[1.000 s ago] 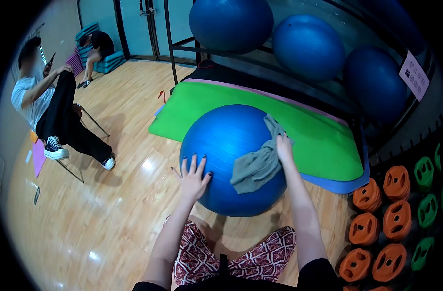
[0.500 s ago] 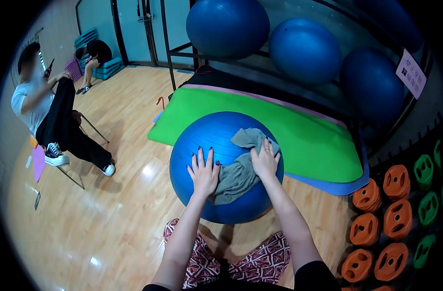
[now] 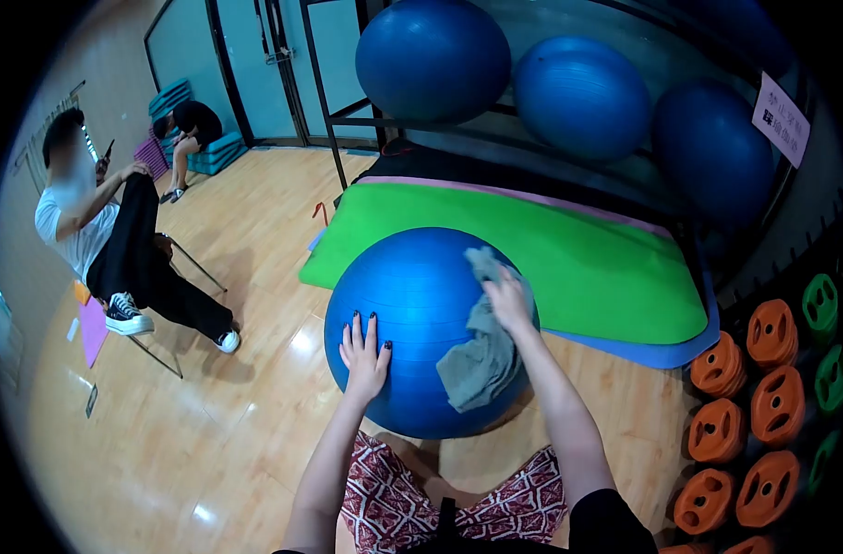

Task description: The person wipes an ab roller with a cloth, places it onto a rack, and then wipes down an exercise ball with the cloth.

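A large blue exercise ball (image 3: 412, 286) stands on the wooden floor between my knees. My left hand (image 3: 364, 358) lies on the ball's near left side, fingers spread, holding nothing. On the ball's upper right side my right hand (image 3: 506, 297) presses on a grey-green cloth (image 3: 481, 365), which hangs down over the ball's right part. The fingers of that hand are somewhat blurred and rest on the cloth's upper end.
Behind the ball lies a green mat (image 3: 569, 268) on other mats. A rack holds several blue balls (image 3: 583, 97). Orange weight plates (image 3: 777, 404) stand at right. One person (image 3: 89, 222) sits on a chair at left, another (image 3: 195, 125) sits farther back.
My right hand has moved with the cloth over the ball to the upper right, after coming inward earlier. My left hand has shifted slightly left, away from the cloth.
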The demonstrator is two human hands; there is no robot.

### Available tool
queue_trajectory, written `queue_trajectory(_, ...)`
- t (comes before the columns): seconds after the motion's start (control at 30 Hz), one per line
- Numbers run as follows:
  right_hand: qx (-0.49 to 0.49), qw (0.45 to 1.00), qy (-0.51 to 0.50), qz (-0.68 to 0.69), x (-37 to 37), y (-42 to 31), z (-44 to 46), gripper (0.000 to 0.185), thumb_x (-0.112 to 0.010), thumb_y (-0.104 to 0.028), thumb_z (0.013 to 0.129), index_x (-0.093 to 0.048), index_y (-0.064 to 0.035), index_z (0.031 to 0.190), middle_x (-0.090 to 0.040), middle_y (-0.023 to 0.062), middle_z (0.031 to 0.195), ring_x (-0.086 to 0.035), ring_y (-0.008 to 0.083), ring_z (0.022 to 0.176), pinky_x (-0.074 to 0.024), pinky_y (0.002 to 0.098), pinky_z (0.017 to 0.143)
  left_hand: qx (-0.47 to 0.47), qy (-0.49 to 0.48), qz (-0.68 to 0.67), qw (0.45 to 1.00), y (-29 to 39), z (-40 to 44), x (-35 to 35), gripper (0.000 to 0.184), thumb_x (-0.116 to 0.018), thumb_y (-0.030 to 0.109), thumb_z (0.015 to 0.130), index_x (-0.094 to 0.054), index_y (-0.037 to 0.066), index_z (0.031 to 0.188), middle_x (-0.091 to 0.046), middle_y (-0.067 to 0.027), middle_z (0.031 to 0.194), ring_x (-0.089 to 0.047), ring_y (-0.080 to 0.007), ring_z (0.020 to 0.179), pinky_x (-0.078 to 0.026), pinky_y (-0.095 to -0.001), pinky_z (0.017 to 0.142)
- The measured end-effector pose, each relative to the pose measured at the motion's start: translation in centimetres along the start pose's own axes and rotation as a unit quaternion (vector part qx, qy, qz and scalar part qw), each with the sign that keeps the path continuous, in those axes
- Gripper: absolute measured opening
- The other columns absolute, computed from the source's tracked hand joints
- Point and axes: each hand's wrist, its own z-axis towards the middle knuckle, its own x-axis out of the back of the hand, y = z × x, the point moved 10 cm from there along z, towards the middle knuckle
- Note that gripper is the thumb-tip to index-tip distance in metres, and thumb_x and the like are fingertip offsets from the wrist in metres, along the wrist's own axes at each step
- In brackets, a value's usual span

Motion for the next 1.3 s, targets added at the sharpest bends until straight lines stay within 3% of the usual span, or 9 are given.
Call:
queue_trajectory(0.2, 0.172, 0.961, -0.139, -0.168, -6.5, -13.6, -3.2, 0.053, -0.047, -0.034, 0.082, -0.045, -0.0085, 0.129, -0.038, 0.0068, 0.139, -0.03, 0.0246, 0.131, -0.0152, 0.0451, 0.109, -0.043, 0.02, 0.012, 0.999, 0.2, -2.3, 0.5, 0.057, -0.047, 0.028, 0.086, -0.029, 0.01, 0.138, -0.014, -0.0174, 0.146, -0.013, -0.0419, 0.131, -0.01, -0.0543, 0.105)
queue_trajectory(0.4, -0.023, 0.984, -0.105, -0.144, -3.7, -5.5, -0.7, 0.069, -0.042, -0.047, 0.081, -0.03, -0.0098, 0.139, -0.023, 0.0083, 0.146, -0.018, 0.0215, 0.136, -0.0117, 0.0408, 0.11, -0.044, 0.033, -0.028, 0.998, -3.5, -2.4, 1.5, 0.054, -0.042, 0.025, 0.09, -0.026, 0.007, 0.138, -0.014, -0.0206, 0.145, -0.013, -0.0422, 0.131, -0.011, -0.0484, 0.107)
queue_trajectory(0.53, -0.099, 0.995, -0.004, 0.015, -1.1, 3.8, -1.0, 0.069, -0.041, -0.046, 0.081, -0.033, -0.0036, 0.135, -0.035, 0.018, 0.138, -0.035, 0.0291, 0.127, -0.0279, 0.0375, 0.103, -0.048, 0.029, -0.024, 0.998, -5.6, -0.8, 2.2, 0.052, -0.038, 0.024, 0.092, -0.024, 0.007, 0.139, -0.014, -0.0209, 0.145, -0.015, -0.0425, 0.13, -0.013, -0.0489, 0.107)
queue_trajectory(0.67, -0.3, 0.927, -0.033, 0.224, -4.1, 15.2, -6.4, 0.058, -0.046, -0.04, 0.081, -0.05, 0.0031, 0.12, -0.053, 0.0218, 0.118, -0.051, 0.0299, 0.108, -0.0377, 0.0359, 0.092, 0.022, 0.01, 0.038, 0.999, -9.5, 0.5, 3.2, 0.051, -0.035, 0.025, 0.093, -0.023, 0.008, 0.14, -0.017, -0.0214, 0.145, -0.018, -0.0425, 0.13, -0.014, -0.0485, 0.107)
queue_trajectory(0.77, -0.291, 0.85, 0.134, 0.418, -5.5, 15.5, -9.6, 0.055, -0.047, -0.04, 0.08, -0.055, 0.0035, 0.114, -0.058, 0.0167, 0.109, -0.054, 0.026, 0.099, -0.0404, 0.0351, 0.086, 0.043, 0.01, -0.049, 0.998, -13.5, 2.3, 1.7, 0.053, -0.036, 0.027, 0.093, -0.022, 0.008, 0.14, -0.017, -0.0224, 0.144, -0.017, -0.0387, 0.132, -0.014, -0.0468, 0.108)
queue_trajectory(0.93, -0.282, 0.893, -0.023, 0.35, -6.5, 13.7, -6.1, 0.059, -0.048, -0.037, 0.08, -0.045, 0.0019, 0.124, -0.046, 0.0164, 0.126, -0.045, 0.0239, 0.114, -0.0339, 0.0353, 0.096, 0.058, 0.018, -0.071, 0.996, -10.0, 2.1, 2.0, 0.074, -0.054, 0.038, 0.084, -0.019, 0.006, 0.14, -0.012, -0.0231, 0.145, -0.011, -0.0373, 0.134, -0.008, -0.0449, 0.109)
queue_trajectory(1.03, -0.016, 0.997, 0.042, 0.068, -2.8, 2.2, -2.2, 0.062, -0.05, -0.033, 0.077, -0.041, -0.0006, 0.129, -0.039, 0.018, 0.134, -0.035, 0.0304, 0.124, -0.022, 0.0437, 0.105, 0.064, 0.021, -0.072, 0.995, -8.9, 1.4, 2.0, 0.077, -0.058, 0.036, 0.082, -0.019, 0.005, 0.14, -0.012, -0.0229, 0.145, -0.01, -0.0388, 0.134, -0.008, -0.0464, 0.109)
queue_trajectory(1.13, 0.094, 0.988, -0.064, -0.109, -5.3, -8.3, -1.9, 0.065, -0.049, -0.035, 0.077, -0.038, -0.005, 0.133, -0.036, 0.0129, 0.139, -0.031, 0.029, 0.128, -0.0172, 0.0482, 0.107, 0.063, 0.031, -0.069, 0.995, -9.6, 0.8, 2.3, 0.075, -0.057, 0.033, 0.082, -0.019, 0.005, 0.14, -0.013, -0.0228, 0.145, -0.013, -0.0383, 0.133, -0.009, -0.0463, 0.109)
queue_trajectory(1.3, 0.214, 0.962, -0.086, -0.145, -10.4, -15.4, -5.0, 0.063, -0.049, -0.037, 0.078, -0.039, -0.0072, 0.133, -0.035, 0.0077, 0.14, -0.028, 0.028, 0.131, -0.0146, 0.0484, 0.108, 0.073, 0.036, -0.031, 0.996, -15.5, -1.7, 4.1, 0.066, -0.048, 0.025, 0.088, -0.015, 0.003, 0.141, -0.019, -0.0226, 0.143, -0.017, -0.0361, 0.133, -0.014, -0.043, 0.109)
